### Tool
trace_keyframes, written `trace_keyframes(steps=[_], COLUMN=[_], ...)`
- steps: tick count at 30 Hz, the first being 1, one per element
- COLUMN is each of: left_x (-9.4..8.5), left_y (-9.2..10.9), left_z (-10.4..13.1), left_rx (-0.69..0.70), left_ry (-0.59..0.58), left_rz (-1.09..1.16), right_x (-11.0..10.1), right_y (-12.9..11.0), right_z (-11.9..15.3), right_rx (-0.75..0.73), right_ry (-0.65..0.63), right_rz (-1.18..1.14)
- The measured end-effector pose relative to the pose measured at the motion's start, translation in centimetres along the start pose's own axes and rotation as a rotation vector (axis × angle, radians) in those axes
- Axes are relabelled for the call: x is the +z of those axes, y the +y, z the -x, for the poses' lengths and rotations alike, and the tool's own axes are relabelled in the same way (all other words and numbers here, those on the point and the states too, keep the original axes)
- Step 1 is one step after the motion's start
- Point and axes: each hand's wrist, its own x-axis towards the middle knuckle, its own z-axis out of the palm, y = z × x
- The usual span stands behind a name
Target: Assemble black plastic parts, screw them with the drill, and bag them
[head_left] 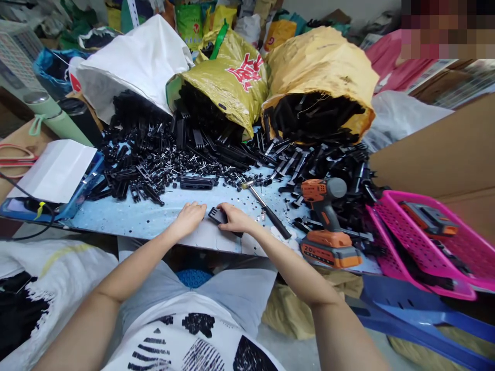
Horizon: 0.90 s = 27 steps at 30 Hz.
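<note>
My right hand (234,218) is closed on a black plastic piece (217,215) with slots at its end, just above the front edge of the blue table (154,216). Close by on the left, my left hand (191,217) has its fingers pinched together; whatever they hold, if anything, is too small to make out. Beyond the hands lies a black slotted part (198,183). A hammer (270,214) with a black handle rests right of my right hand. Heaps of black parts and small metal pins (170,165) spread behind.
Three open sacks (135,62) of black parts stand at the back. An orange cordless drill (327,221) and a pink basket (421,242) are at the right. On the left are a blue tray (73,201) and a green bottle (58,116). Someone in pink is at the upper right.
</note>
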Motion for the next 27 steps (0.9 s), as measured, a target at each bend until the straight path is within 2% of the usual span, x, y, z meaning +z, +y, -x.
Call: trace_keyframes(steps=[3,5,7,10,12,14,17,19,22,25,27], left_x=[2.9,4.0,4.6,4.8,4.5,4.0,3.2,2.9,2.8,2.5,2.3], left_y=[-0.5,-1.0,-1.0,0.2,1.0,1.5,1.8,2.5,4.0,5.0,4.7], left_z=[0.6,1.2,1.7,2.0,2.1,2.3,2.9,3.1,3.0,2.7,2.6], left_rx=[-0.018,-0.016,-0.010,-0.079,-0.134,-0.147,-0.120,-0.127,-0.213,-0.312,-0.271], left_ry=[0.093,0.197,0.310,0.452,0.527,0.558,0.523,0.547,0.694,0.847,0.869], left_rz=[0.070,0.213,0.467,0.859,0.966,0.942,0.837,0.804,0.792,0.798,0.820], right_x=[0.8,1.3,2.1,3.8,4.6,4.7,3.8,3.3,3.8,5.5,6.7], right_y=[0.2,-0.1,-1.0,-2.7,-3.4,-3.5,-3.1,-3.1,-4.0,-5.4,-6.1], right_z=[0.7,1.1,1.2,0.9,0.8,1.0,1.7,2.0,1.9,1.7,1.7], right_rx=[0.007,-0.016,-0.034,0.022,0.048,0.025,-0.035,-0.058,-0.052,-0.019,-0.008], right_ry=[0.140,0.179,0.214,0.214,0.190,0.171,0.165,0.190,0.278,0.368,0.407], right_rz=[0.193,0.116,-0.148,-0.689,-0.915,-0.954,-0.788,-0.687,-0.680,-0.707,-0.698])
